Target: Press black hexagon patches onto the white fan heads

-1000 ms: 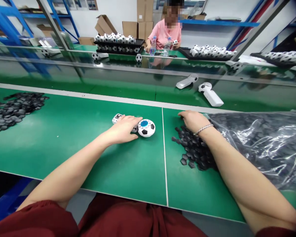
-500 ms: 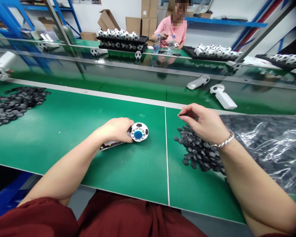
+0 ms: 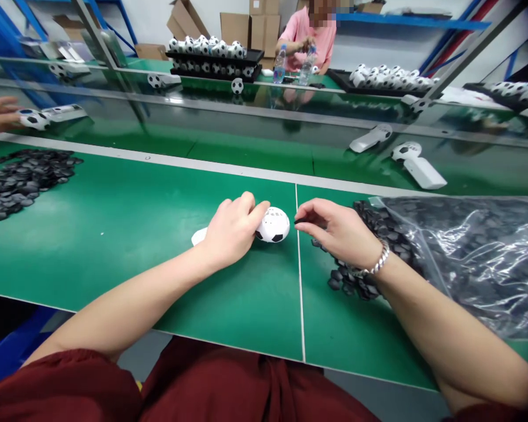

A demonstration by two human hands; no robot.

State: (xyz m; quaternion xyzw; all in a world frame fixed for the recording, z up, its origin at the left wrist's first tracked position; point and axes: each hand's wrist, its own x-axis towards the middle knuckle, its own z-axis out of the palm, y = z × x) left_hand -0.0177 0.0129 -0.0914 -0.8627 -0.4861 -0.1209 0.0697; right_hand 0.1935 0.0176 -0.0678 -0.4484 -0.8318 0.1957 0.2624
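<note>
My left hand [image 3: 234,230] is closed around a white handheld fan with a soccer-ball head [image 3: 274,225]. Its head points right, showing white panels and black patches, while part of the white handle pokes out on the left behind my fingers. Just to the right, my right hand [image 3: 341,231] pinches a small black piece [image 3: 296,222] between thumb and fingertips, a short gap from the ball. Below and behind that hand lies a heap of small black pieces [image 3: 349,284], partly covered by the wrist and forearm.
A clear plastic bag of black pieces [image 3: 479,258] lies at right. Another black heap [image 3: 35,179] is at far left, near a co-worker's hand [image 3: 0,114]. Ball-headed fans [image 3: 423,171] lie on the green conveyor [image 3: 246,143]. Opposite sits a person in pink [image 3: 308,38] beside loaded black trays [image 3: 215,63].
My left hand has turned the fan over, from its blue-centred face to the patched side, and shifted right. My right hand has moved left toward it. The co-worker's fan now lies on the conveyor.
</note>
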